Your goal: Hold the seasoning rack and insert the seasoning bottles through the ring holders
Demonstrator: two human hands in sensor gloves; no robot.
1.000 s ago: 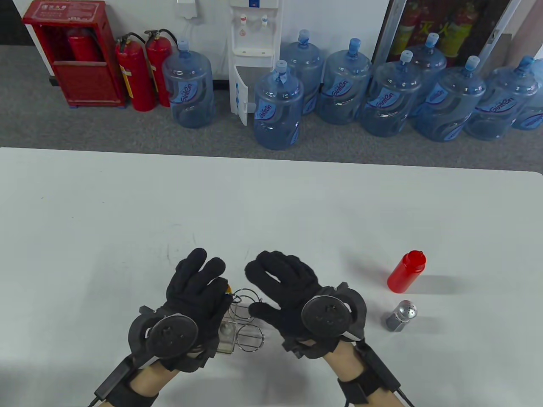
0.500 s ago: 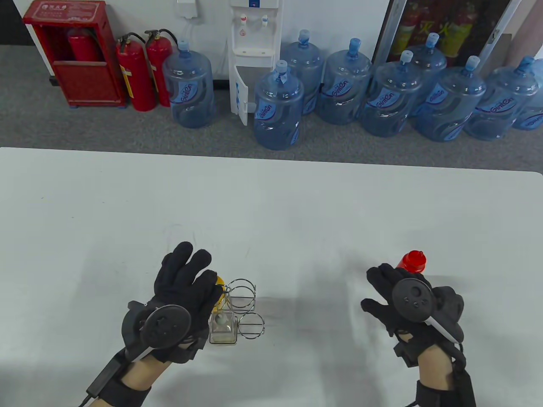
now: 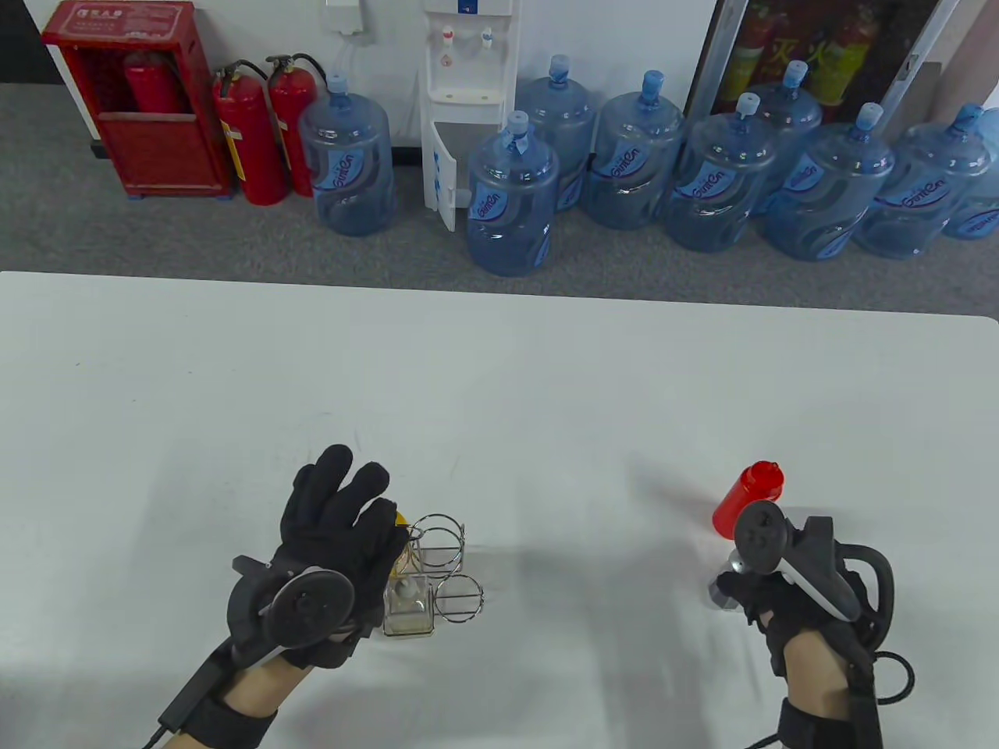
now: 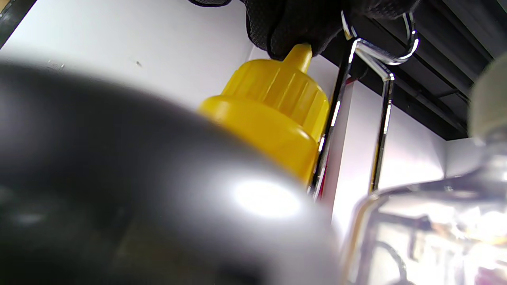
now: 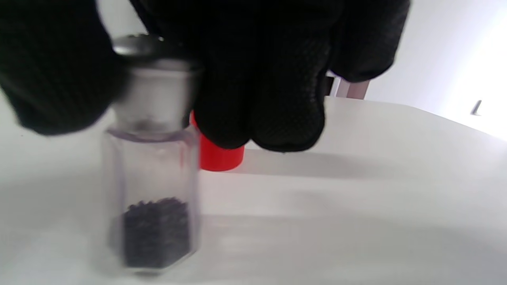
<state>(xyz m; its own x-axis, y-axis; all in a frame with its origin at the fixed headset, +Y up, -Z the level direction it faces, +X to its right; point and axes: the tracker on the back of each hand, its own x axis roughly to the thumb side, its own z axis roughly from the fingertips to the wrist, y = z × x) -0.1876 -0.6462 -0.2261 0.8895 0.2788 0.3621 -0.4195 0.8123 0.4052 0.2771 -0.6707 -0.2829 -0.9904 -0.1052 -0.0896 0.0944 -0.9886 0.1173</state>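
Observation:
The wire seasoning rack (image 3: pixel 449 569) stands on the table at front left. A yellow-capped bottle (image 3: pixel 401 520) and a clear glass bottle (image 3: pixel 408 605) sit in its left rings; its two right rings are empty. My left hand (image 3: pixel 347 523) lies against the rack's left side. In the left wrist view a fingertip (image 4: pixel 293 31) touches the yellow cap (image 4: pixel 273 107) and the rack's handle loop (image 4: pixel 382 51). My right hand (image 3: pixel 741 585) grips the pepper shaker (image 5: pixel 154 166) by its metal lid, thumb on one side and fingers (image 5: pixel 269 99) on the other. The shaker stands on the table.
A red squeeze bottle (image 3: pixel 748 497) stands just behind the shaker and also shows in the right wrist view (image 5: pixel 220 158). The white table (image 3: pixel 546 390) stretches between the rack and the shaker. Water jugs and fire extinguishers stand on the floor beyond.
My right hand has left the rack, swung right past the red bottle and closed on the shaker's lid. My left hand has stayed at the rack.

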